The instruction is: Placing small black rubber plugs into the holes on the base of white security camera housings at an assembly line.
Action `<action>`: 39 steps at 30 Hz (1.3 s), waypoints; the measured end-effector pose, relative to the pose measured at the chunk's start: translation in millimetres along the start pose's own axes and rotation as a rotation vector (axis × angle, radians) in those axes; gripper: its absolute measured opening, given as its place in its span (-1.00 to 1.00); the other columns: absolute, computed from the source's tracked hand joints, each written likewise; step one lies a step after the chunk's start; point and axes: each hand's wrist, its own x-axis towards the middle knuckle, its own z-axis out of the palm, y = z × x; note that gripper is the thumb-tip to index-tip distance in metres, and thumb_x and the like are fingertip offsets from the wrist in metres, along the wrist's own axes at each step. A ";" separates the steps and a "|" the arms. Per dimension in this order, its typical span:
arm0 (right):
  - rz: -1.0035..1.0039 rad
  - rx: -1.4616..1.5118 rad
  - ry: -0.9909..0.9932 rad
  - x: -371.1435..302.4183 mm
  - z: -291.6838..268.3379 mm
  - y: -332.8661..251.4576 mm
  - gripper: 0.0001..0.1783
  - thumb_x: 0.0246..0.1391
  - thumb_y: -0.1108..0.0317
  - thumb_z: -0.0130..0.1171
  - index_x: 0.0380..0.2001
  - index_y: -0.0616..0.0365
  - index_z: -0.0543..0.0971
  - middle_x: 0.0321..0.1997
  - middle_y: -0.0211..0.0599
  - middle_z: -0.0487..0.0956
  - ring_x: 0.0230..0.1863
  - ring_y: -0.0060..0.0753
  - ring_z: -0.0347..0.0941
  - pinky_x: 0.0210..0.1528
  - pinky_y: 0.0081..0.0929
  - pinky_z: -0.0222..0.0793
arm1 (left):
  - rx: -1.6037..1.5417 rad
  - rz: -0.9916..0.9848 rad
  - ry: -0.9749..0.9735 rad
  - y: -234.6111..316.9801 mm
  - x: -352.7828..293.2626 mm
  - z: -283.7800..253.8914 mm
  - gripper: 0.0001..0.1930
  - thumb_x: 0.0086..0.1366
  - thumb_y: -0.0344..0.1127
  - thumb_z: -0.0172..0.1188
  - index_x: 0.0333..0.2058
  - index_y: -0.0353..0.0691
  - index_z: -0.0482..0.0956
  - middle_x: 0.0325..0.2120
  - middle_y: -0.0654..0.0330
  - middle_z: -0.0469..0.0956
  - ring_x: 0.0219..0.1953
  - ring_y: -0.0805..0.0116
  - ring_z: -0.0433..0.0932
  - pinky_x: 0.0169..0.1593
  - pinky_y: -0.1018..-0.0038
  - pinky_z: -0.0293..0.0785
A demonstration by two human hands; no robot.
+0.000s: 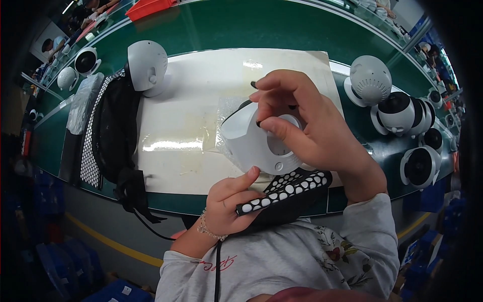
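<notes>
A white rounded camera (241, 132) sits tilted on bubble wrap (224, 113) at the middle of the work mat. My left hand (229, 199) steadies its lower left side, index fingertip against the shell, other fingers bent beneath. Beside those fingers runs a black strip with white dots (287, 194), at the table's near edge. My right hand (304, 116) is curled over the camera's round recess (279, 146), thumb and a fingertip close together. Small dark bits show at the fingertips; what they are I cannot make out. The hand hides much of the camera's upper right.
Another white camera (149, 65) stands at the mat's upper left, beside a black dotted pouch (113, 126) and a plastic-wrapped block (84, 103). Several white-and-black cameras (422, 166) crowd the right side. A red tray (148, 7) lies at the far edge. People work beyond.
</notes>
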 end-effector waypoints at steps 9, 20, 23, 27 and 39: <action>-0.231 -0.591 -0.013 -31.3 -2.4 -14.2 -0.57 -0.14 0.55 0.11 -0.12 0.17 0.33 -0.05 -0.14 0.41 0.14 -0.14 0.21 0.19 -0.08 -0.10 | -0.020 -0.035 -0.008 -0.8 0.6 -0.7 -0.70 -0.28 -0.51 0.26 -0.43 -0.23 0.50 -0.02 -0.02 0.35 -0.33 0.24 0.52 -0.30 0.49 0.42; -0.374 -0.433 0.130 -11.4 4.7 5.2 -0.57 -0.18 0.63 0.11 -0.15 0.11 0.37 -0.21 -0.26 0.51 0.07 -0.28 0.25 0.03 -0.34 0.15 | 0.000 -0.023 0.028 1.6 3.3 1.9 -0.73 -0.21 -0.51 0.30 -0.44 -0.26 0.47 -0.03 -0.09 0.33 -0.30 0.17 0.54 -0.25 0.49 0.45; -0.452 -0.647 0.108 -9.3 -0.7 3.1 -0.56 -0.21 0.65 0.12 -0.17 0.12 0.38 -0.28 -0.30 0.53 -0.09 -0.34 0.32 -0.04 -0.44 0.21 | -0.006 -0.015 0.024 2.3 4.9 2.8 -0.73 -0.19 -0.52 0.30 -0.44 -0.26 0.46 -0.03 -0.09 0.33 -0.28 0.17 0.53 -0.23 0.48 0.44; -0.321 -0.451 -0.006 -1.1 -2.3 2.0 -0.53 -0.25 0.70 0.10 -0.18 0.11 0.37 -0.36 -0.37 0.46 -0.31 -0.39 0.33 -0.02 -0.42 0.19 | -0.001 -0.011 0.027 2.7 3.6 3.0 -0.73 -0.18 -0.51 0.30 -0.43 -0.26 0.45 -0.03 -0.07 0.34 -0.27 0.19 0.53 -0.22 0.48 0.44; -0.171 -0.228 -0.072 2.5 -4.2 4.4 -0.61 -0.07 0.58 -0.03 -0.09 0.22 0.30 -0.27 -0.37 0.27 -0.32 -0.58 0.29 0.14 -0.43 0.05 | 0.001 -0.006 0.048 0.5 3.8 4.7 -0.71 -0.22 -0.50 0.32 -0.44 -0.25 0.46 -0.03 -0.03 0.35 -0.33 0.24 0.53 -0.29 0.51 0.44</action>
